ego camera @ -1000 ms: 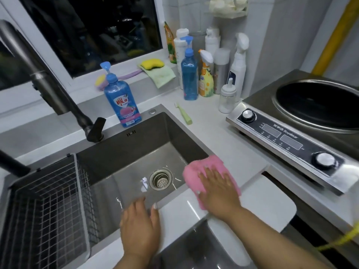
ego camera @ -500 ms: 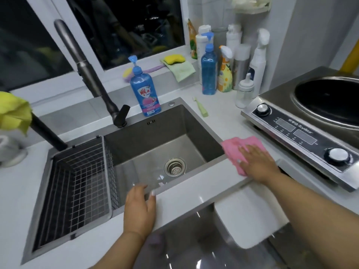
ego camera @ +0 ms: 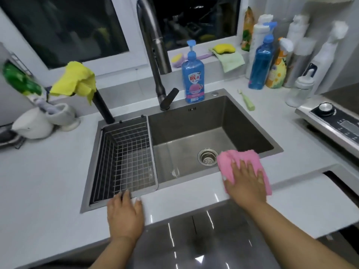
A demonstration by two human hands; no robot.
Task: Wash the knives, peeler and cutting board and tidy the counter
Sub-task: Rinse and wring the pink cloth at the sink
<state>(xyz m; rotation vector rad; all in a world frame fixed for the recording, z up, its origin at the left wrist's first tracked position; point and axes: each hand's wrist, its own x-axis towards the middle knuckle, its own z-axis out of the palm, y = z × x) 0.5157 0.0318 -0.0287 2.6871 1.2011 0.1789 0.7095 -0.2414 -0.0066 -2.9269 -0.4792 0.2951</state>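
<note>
A person's right hand presses flat, fingers spread, on a pink cloth at the front rim of the stainless sink, just right of the drain strainer. The left hand rests open-fingered on the white counter, fingertips touching the rim by the wire drain basket. A blue dish-soap bottle stands behind the sink beside the faucet. A yellow cloth hangs at left.
</note>
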